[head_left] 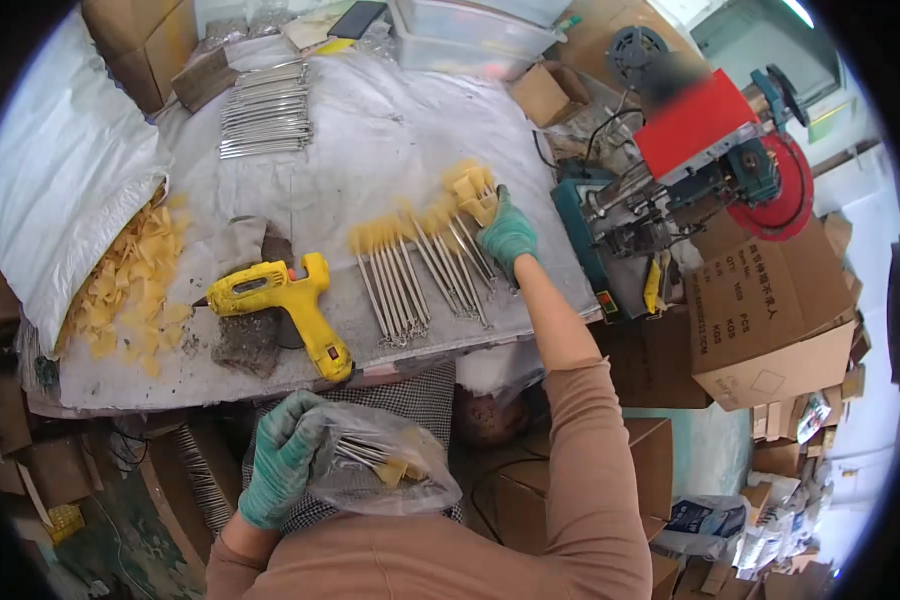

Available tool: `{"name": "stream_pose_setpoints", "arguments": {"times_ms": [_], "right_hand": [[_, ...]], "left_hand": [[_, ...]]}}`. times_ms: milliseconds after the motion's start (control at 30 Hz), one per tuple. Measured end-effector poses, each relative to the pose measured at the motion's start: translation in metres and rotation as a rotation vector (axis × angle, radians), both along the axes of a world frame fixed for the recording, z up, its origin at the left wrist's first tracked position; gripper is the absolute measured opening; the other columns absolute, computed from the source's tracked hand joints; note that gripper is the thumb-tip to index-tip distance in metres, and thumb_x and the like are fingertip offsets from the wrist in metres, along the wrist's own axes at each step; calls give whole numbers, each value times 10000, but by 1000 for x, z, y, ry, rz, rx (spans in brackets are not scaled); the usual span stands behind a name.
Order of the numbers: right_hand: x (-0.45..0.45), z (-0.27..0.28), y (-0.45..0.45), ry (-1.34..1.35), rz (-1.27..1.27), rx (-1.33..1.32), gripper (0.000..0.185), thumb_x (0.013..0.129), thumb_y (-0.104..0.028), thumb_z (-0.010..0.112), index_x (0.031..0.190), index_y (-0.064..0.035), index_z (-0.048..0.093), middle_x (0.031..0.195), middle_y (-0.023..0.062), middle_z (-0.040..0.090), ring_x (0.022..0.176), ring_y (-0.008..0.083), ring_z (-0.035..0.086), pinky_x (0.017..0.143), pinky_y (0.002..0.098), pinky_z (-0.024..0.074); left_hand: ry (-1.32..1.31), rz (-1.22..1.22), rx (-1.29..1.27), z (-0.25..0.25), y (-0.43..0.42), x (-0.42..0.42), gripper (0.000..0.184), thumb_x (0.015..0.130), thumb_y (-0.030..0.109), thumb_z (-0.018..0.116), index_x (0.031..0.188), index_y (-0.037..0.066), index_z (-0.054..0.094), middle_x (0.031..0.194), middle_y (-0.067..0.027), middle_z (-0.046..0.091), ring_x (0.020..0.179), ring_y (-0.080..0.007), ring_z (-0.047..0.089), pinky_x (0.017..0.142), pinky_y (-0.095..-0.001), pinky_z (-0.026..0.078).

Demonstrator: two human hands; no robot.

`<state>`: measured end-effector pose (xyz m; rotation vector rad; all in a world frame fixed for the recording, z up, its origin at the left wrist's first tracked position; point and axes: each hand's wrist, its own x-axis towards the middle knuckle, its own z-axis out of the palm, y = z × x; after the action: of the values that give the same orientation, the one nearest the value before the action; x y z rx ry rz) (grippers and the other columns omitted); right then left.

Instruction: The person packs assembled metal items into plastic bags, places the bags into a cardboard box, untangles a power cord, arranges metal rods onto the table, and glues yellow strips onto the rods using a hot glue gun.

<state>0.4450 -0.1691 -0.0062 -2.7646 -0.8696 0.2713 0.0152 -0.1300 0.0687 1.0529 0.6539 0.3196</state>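
Observation:
My left hand [278, 462], in a green glove, is closed on the edge of a clear plastic bag [400, 490] over my lap. Inside the bag lie several back scratchers [362, 452], metal rods with yellow heads. Over the table's right part, my right hand [511, 236], gloved too, is closed around a small bunch of back scratchers [473, 190], just below their yellow heads. Its fingertips are partly hidden. To its left, more back scratchers [394, 285] lie in a row, heads away from me. A yellow glue gun [288, 300] rests on a dark block [247, 343].
A white sack [65, 170] spills yellow pieces [135, 275] at the left. Bare metal rods [265, 110] lie at the back. A machine with a red cover [695, 125] stands right, beside a cardboard box [770, 310]. Plastic bins [470, 40] line the far edge.

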Motion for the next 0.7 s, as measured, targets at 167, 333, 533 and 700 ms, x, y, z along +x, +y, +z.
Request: {"name": "stream_pose_setpoints", "arguments": {"times_ms": [167, 333, 533, 700], "right_hand": [[5, -7, -18, -101, -39, 168, 815, 683, -178, 683, 1388, -25, 302, 1028, 194, 637, 913, 310, 635, 801, 383, 502], [4, 14, -58, 189, -2, 1242, 559, 657, 96, 654, 1143, -51, 419, 972, 30, 550, 806, 133, 538, 727, 249, 475], [-33, -35, -92, -45, -221, 1613, 791, 684, 84, 669, 1369, 7, 280, 1199, 133, 503, 1064, 230, 523, 904, 339, 462], [-38, -36, -112, -83, -324, 1451, 724, 689, 39, 681, 1336, 19, 355, 1251, 159, 503, 1085, 254, 529, 930, 370, 452]], "left_hand": [[8, 36, 71, 11, -3, 1, 182, 946, 207, 541, 975, 34, 587, 781, 75, 534, 658, 12, 424, 563, -146, 346], [-11, 47, 71, 17, 0, -3, 194, 953, 190, 528, 1019, 19, 592, 851, 65, 565, 729, 10, 458, 622, -147, 384], [-21, 105, 2, 12, -7, -2, 195, 952, 185, 529, 1038, 22, 591, 843, 64, 560, 733, 12, 464, 623, -150, 392], [-2, 111, 0, 4, -8, -8, 172, 955, 173, 521, 1022, 29, 585, 851, 63, 541, 764, 2, 469, 653, -166, 411]]}}
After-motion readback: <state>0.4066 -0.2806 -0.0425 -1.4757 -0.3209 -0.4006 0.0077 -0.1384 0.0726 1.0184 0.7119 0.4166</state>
